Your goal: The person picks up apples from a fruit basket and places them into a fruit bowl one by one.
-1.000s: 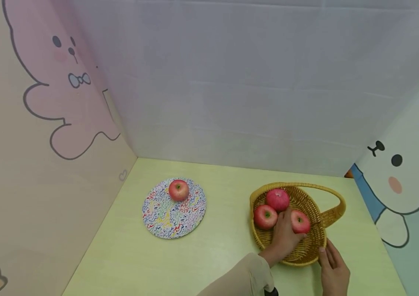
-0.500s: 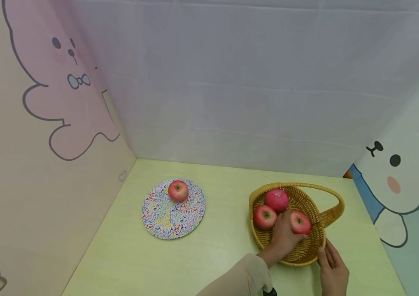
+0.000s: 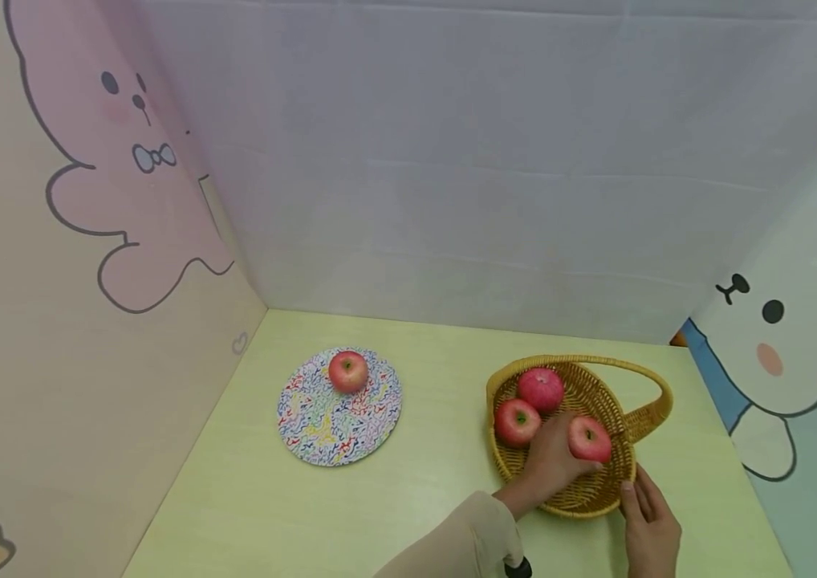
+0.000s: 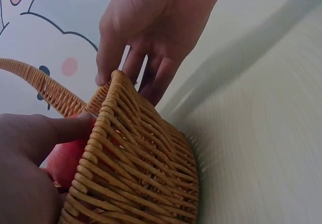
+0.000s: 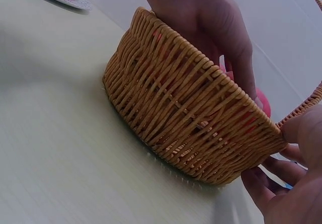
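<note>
A tan wicker basket (image 3: 607,486) with an arched handle stands on the table's right side, with red apples inside. My left hand (image 3: 551,459) reaches in over the near rim and grips the rightmost apple (image 3: 589,438), thumb on its near side and fingers on its left. Left of that hand lie a second apple (image 3: 518,423) and a darker red one (image 3: 542,390). My right hand (image 3: 652,526) holds the basket's right rim, its thumb on top and fingers against the outer wicker wall (image 5: 176,103). The left fingertips are hidden behind the gripped apple.
A round plate (image 3: 336,437) with a colourful squiggle pattern lies on the left of the pale table (image 3: 437,449), one apple (image 3: 348,372) on it. Cartoon-printed panels (image 3: 141,265) rise at both sides, and a pale cloth wall (image 3: 452,201) closes the back.
The apple in my left hand has shifted slightly right and toward me, tilting a little, and the hand has moved slightly with it. My right hand stays at the basket rim.
</note>
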`<move>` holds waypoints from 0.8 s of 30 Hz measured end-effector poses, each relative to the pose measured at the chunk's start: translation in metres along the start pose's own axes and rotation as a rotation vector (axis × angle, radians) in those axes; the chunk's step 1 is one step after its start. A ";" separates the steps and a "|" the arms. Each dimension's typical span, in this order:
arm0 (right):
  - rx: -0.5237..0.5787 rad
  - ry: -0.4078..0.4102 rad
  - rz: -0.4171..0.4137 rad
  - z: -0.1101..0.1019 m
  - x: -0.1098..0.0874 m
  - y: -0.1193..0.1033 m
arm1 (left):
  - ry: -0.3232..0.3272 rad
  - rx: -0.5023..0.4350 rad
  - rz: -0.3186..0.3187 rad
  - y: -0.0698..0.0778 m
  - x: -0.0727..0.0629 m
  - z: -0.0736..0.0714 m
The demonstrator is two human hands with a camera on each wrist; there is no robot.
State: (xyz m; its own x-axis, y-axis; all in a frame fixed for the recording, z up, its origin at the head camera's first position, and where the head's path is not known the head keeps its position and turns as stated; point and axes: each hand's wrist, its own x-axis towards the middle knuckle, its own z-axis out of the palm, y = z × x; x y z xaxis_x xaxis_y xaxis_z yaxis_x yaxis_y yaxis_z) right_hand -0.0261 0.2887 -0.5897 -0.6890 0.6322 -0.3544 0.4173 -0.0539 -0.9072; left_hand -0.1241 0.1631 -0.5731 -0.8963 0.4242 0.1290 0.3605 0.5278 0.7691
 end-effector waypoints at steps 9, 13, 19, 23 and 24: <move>0.015 0.007 0.008 0.001 -0.001 0.000 | -0.134 0.006 0.065 -0.006 0.002 -0.014; 0.012 0.006 0.014 0.001 -0.001 -0.001 | -0.220 0.023 0.105 -0.013 0.004 -0.022; 0.019 0.006 0.011 0.000 -0.001 0.000 | -0.360 0.006 0.171 -0.022 0.006 -0.040; 0.002 0.005 0.018 0.000 0.001 0.001 | -0.406 -0.018 0.175 -0.025 0.004 -0.050; -0.001 0.005 0.021 0.000 0.001 0.001 | -0.413 -0.037 0.176 -0.026 0.003 -0.052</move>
State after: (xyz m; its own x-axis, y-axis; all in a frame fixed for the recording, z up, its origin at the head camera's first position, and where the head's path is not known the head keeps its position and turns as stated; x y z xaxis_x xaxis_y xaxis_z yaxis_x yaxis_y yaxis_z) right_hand -0.0267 0.2891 -0.5906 -0.6771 0.6346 -0.3727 0.4326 -0.0664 -0.8991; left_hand -0.1497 0.1131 -0.5603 -0.6417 0.7669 0.0048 0.4819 0.3983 0.7804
